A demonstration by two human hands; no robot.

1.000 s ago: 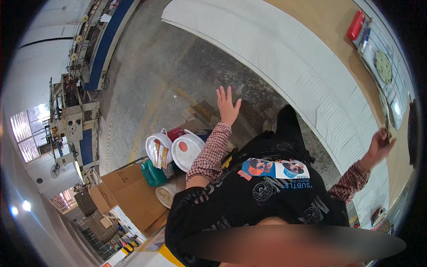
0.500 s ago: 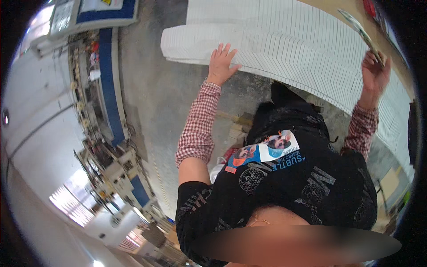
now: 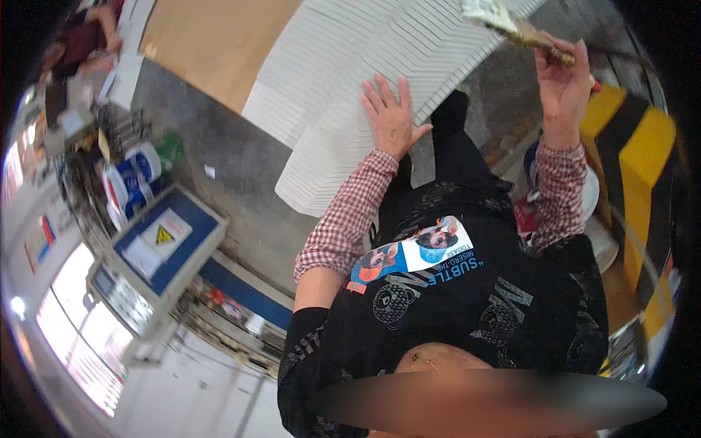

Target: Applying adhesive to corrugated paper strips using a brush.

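A long spread of white sheets (image 3: 332,80) lies in front of me, its surface crossed by many thin bent dark lines that look like overlapping edges. My left hand (image 3: 393,124) rests on it near the close edge, fingers spread and palm down. To the right, my right hand (image 3: 564,87) grips the handle of a paint brush (image 3: 522,33). The brush points up and left over the sheets' far right part, its bristle end coated whitish. Whether the bristles touch the sheets I cannot tell.
A brown board (image 3: 212,44) adjoins the sheets at the far left. Yellow-and-black striped barriers (image 3: 624,160) and a white round container (image 3: 590,193) stand close on my right. On the left are a blue-topped machine (image 3: 168,237), blue-and-white buckets (image 3: 139,171) and another person (image 3: 91,36).
My view has turned left, bringing the brown board, buckets and striped barriers into sight. The right hand with the brush now appears nearer the left hand, which stays spread on the sheets.
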